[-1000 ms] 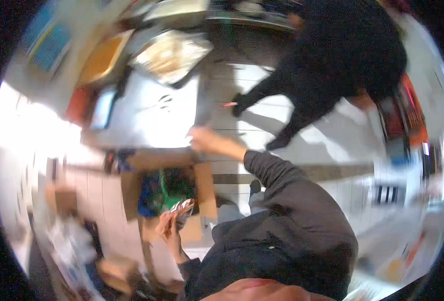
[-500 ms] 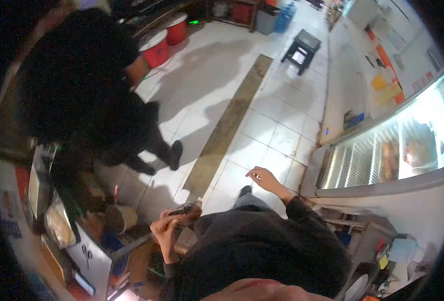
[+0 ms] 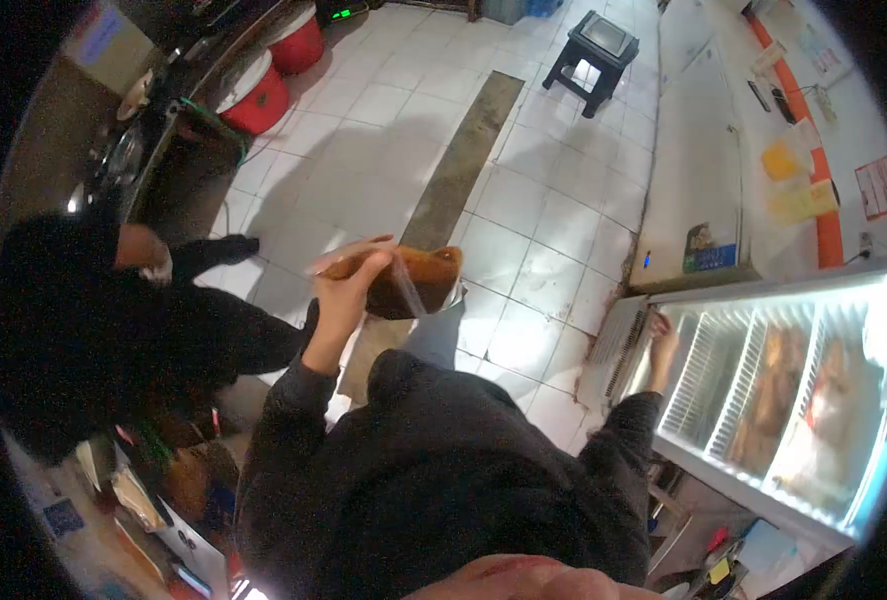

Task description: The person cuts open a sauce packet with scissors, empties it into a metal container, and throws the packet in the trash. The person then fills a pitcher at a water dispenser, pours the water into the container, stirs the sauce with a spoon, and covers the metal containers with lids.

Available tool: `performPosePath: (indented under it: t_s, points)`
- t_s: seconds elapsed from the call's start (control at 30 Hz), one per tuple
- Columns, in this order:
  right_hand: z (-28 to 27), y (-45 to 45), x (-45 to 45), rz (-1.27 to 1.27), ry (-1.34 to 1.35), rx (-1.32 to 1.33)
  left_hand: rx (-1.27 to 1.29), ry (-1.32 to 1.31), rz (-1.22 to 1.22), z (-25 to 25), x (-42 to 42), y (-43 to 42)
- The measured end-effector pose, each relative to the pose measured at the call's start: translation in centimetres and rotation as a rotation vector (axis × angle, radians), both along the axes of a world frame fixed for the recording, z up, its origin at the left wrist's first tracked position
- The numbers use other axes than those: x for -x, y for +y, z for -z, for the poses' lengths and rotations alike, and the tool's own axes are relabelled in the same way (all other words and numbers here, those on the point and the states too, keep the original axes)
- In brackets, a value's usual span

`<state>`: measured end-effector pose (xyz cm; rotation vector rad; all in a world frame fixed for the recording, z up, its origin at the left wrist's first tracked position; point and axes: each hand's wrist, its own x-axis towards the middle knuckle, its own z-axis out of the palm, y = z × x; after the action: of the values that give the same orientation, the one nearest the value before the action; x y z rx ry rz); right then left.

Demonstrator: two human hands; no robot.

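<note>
The bag (image 3: 425, 290) with something brown inside was picked up but not set down, pinched in my left hand (image 3: 338, 305) left of the lit fridge (image 3: 753, 487), while my right hand (image 3: 660, 345) was at the fridge's edge, fingers partly curled, their grip impossible to tell.

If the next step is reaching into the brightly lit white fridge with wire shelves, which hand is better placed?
Probably the right hand: it looks free and is nearer the white fridge. The left hand is farther away and holds an orange-brown plastic-looking bag.
</note>
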<state>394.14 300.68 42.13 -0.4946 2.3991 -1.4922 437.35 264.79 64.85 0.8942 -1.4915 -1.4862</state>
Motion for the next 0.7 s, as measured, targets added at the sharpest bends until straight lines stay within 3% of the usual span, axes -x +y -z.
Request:
performPosePath:
  t_s: [0.03,0.07,0.1,0.17,0.2,0.27,0.33,0.53,0.7]
  points:
    - [1.3,1.9,2.2,0.092,-0.017,0.089,0.028,-0.019,0.025,0.0,2.1,-2.5]
    - [-0.3,4.3,2.1,0.112,0.161,-0.396,0.066,-0.031,0.053,-0.4,4.3,-5.5]
    - [0.2,6.9,2.4,0.094,0.110,-0.723,0.101,0.033,0.148,-0.5,6.5,-8.5]
    - [10.6,16.7,1.2,0.303,0.375,-1.130,0.163,0.014,0.206,-1.5,10.5,-14.1]
    - [8.6,15.0,-2.9,0.218,0.076,-1.270,0.182,0.005,0.235,-1.7,12.9,-16.9]
    - [6.7,8.2,-8.2,0.030,-0.420,-1.250,0.246,-0.002,0.202,-1.5,17.7,-22.2]
    - [6.7,0.5,-8.9,-0.045,-0.527,-1.134,0.271,0.012,0.157,-1.2,22.8,-27.2]
    - [11.5,-20.3,-2.1,-0.162,-0.635,-0.939,0.293,0.032,0.154,1.7,37.3,-43.4]
    - [12.1,-32.7,14.4,-0.208,-0.594,-0.991,0.122,-0.026,-0.005,1.0,50.7,-54.9]
